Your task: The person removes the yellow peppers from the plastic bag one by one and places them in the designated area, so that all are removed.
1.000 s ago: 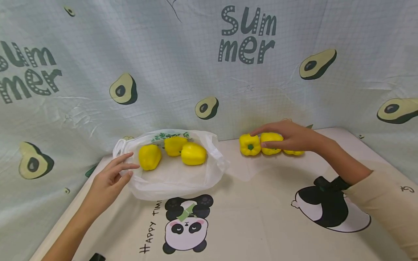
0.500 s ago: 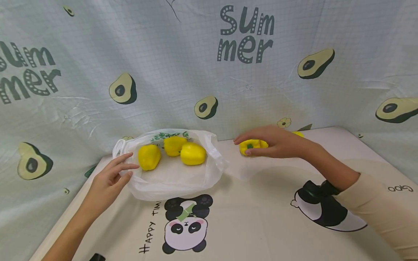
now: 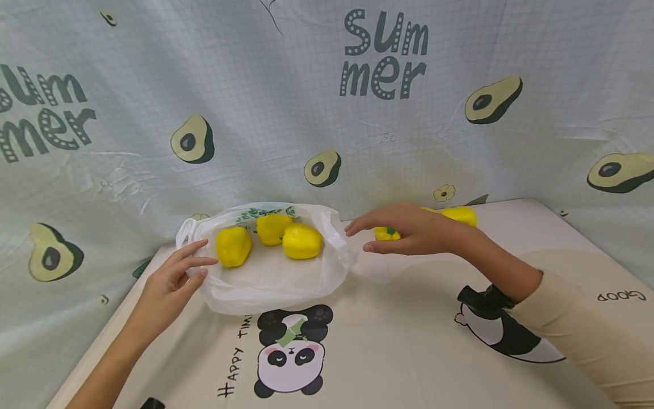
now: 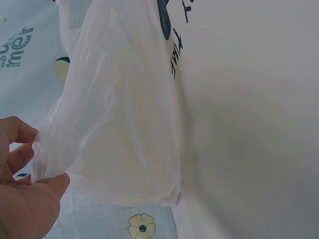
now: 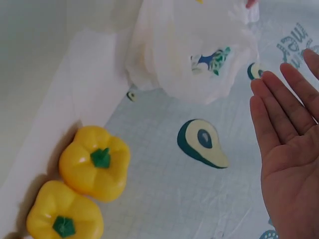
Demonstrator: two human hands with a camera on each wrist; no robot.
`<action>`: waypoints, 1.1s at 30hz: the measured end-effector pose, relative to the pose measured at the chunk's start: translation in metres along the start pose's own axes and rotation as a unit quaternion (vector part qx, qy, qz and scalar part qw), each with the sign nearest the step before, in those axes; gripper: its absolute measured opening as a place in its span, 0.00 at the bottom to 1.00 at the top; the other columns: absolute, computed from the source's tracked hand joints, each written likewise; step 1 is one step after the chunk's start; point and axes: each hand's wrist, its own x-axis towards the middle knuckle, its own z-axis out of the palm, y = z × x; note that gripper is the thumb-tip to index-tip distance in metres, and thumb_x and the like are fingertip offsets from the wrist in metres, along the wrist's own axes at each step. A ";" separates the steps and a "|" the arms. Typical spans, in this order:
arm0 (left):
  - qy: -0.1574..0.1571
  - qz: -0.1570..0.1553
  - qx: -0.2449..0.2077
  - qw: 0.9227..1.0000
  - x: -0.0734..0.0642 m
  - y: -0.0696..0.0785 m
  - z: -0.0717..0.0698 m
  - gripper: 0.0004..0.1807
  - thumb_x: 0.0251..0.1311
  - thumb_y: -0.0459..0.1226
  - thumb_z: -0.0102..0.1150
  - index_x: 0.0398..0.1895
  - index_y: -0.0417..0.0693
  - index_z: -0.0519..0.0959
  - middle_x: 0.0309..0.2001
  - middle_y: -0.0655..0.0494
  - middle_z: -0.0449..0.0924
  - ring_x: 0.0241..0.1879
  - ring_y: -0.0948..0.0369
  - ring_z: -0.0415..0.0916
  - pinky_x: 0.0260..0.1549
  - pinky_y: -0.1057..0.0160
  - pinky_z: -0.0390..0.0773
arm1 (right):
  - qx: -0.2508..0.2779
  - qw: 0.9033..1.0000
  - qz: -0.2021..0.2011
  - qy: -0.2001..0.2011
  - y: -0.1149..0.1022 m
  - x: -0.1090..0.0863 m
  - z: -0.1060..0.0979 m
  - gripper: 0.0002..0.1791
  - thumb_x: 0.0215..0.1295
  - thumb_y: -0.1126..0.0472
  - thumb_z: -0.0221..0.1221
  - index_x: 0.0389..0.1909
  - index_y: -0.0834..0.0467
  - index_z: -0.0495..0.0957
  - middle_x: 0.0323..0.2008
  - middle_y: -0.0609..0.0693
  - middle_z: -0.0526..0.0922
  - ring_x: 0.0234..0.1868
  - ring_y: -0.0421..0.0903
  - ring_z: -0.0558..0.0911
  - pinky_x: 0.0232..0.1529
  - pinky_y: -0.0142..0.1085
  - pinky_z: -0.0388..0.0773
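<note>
My left hand (image 3: 171,289) is at the left rim of a white plastic bag (image 3: 276,300); in the left wrist view, its thumb and fingers (image 4: 54,185) pinch the bag's edge. Inside the wide-mouthed bag lie three yellow bell peppers, one at the left (image 3: 234,246), one at the back (image 3: 274,228) and one at the right (image 3: 302,241). My right hand (image 3: 409,230) hovers right of the bag, palm empty and fingers extended. It partly hides a row of yellow bell peppers (image 3: 460,215) on the table. Two of these, with green stems, show in the right wrist view, a nearer pepper (image 5: 65,211) and a farther one (image 5: 94,162).
A pale tablecloth (image 3: 378,341) printed with pandas and lettering covers the table. Behind it hangs a light curtain (image 3: 255,96) with avocado prints, close behind the bag and the pepper row. A dark object (image 3: 152,403) shows at the bottom left edge.
My right hand has moved left from over the pepper row toward the bag, uncovering the rightmost pepper. The left hand and the bag have stayed in place.
</note>
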 end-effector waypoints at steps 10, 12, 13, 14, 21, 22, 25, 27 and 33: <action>-0.002 0.003 0.002 1.000 0.003 0.000 0.001 0.11 0.72 0.32 0.56 0.51 0.41 0.84 0.70 0.47 0.69 0.28 0.65 0.62 0.27 0.70 0.64 | 0.015 0.999 -0.020 -0.022 -0.010 0.018 0.003 0.21 0.75 0.51 0.59 0.66 0.47 0.77 0.64 0.39 0.79 0.61 0.44 0.81 0.62 0.42 0.76; -0.001 0.004 0.000 1.000 0.003 -0.001 0.001 0.10 0.72 0.32 0.57 0.51 0.41 0.84 0.70 0.47 0.69 0.27 0.65 0.62 0.26 0.70 0.64 | 0.018 0.999 -0.026 -0.025 -0.013 0.024 0.003 0.21 0.75 0.52 0.59 0.66 0.48 0.76 0.63 0.39 0.79 0.61 0.44 0.81 0.62 0.42 0.76; 0.000 0.004 0.000 1.000 0.003 -0.001 0.001 0.10 0.72 0.32 0.57 0.51 0.41 0.84 0.70 0.47 0.69 0.27 0.65 0.62 0.26 0.70 0.64 | 0.019 0.999 -0.029 -0.027 -0.014 0.028 0.004 0.21 0.75 0.52 0.59 0.66 0.48 0.76 0.63 0.39 0.79 0.60 0.44 0.81 0.62 0.41 0.76; 0.000 0.004 0.000 1.000 0.003 -0.001 0.001 0.10 0.72 0.32 0.57 0.51 0.41 0.84 0.70 0.47 0.69 0.27 0.65 0.62 0.26 0.70 0.64 | 0.021 0.999 -0.032 -0.030 -0.016 0.031 0.005 0.21 0.75 0.52 0.59 0.66 0.48 0.76 0.63 0.39 0.79 0.60 0.44 0.81 0.62 0.41 0.76; 0.001 0.001 0.004 1.000 0.005 0.001 0.001 0.11 0.72 0.32 0.58 0.52 0.42 0.85 0.70 0.46 0.69 0.27 0.65 0.62 0.25 0.70 0.64 | 0.013 0.996 -0.050 -0.078 -0.029 0.060 0.009 0.21 0.75 0.53 0.59 0.65 0.50 0.77 0.62 0.40 0.80 0.59 0.40 0.81 0.63 0.36 0.74; 0.001 0.000 0.004 1.000 0.005 0.001 0.001 0.11 0.72 0.32 0.58 0.52 0.42 0.85 0.70 0.46 0.69 0.28 0.65 0.62 0.26 0.70 0.64 | 0.008 0.995 -0.054 -0.086 -0.032 0.065 0.010 0.20 0.75 0.53 0.58 0.65 0.50 0.77 0.62 0.40 0.80 0.58 0.39 0.81 0.63 0.35 0.74; 0.000 -0.002 0.005 1.000 0.005 0.001 0.001 0.11 0.72 0.32 0.57 0.51 0.42 0.84 0.70 0.46 0.69 0.28 0.65 0.62 0.26 0.70 0.64 | 0.004 0.992 -0.071 -0.103 -0.039 0.080 0.010 0.19 0.76 0.54 0.58 0.64 0.51 0.77 0.61 0.41 0.80 0.57 0.38 0.81 0.61 0.32 0.75; -0.001 -0.003 0.005 1.000 0.005 0.001 0.001 0.11 0.72 0.32 0.57 0.51 0.42 0.84 0.70 0.46 0.69 0.28 0.65 0.62 0.26 0.70 0.65 | 0.002 0.991 -0.083 -0.109 -0.043 0.091 0.010 0.18 0.76 0.55 0.57 0.63 0.53 0.78 0.60 0.42 0.80 0.58 0.38 0.80 0.60 0.31 0.75; -0.004 -0.005 0.006 1.000 0.000 0.001 0.000 0.11 0.73 0.33 0.56 0.52 0.42 0.84 0.71 0.47 0.68 0.33 0.66 0.63 0.30 0.72 0.65 | -0.011 0.988 -0.084 -0.127 -0.053 0.122 0.013 0.17 0.75 0.57 0.57 0.61 0.56 0.79 0.58 0.46 0.82 0.58 0.39 0.80 0.57 0.26 0.75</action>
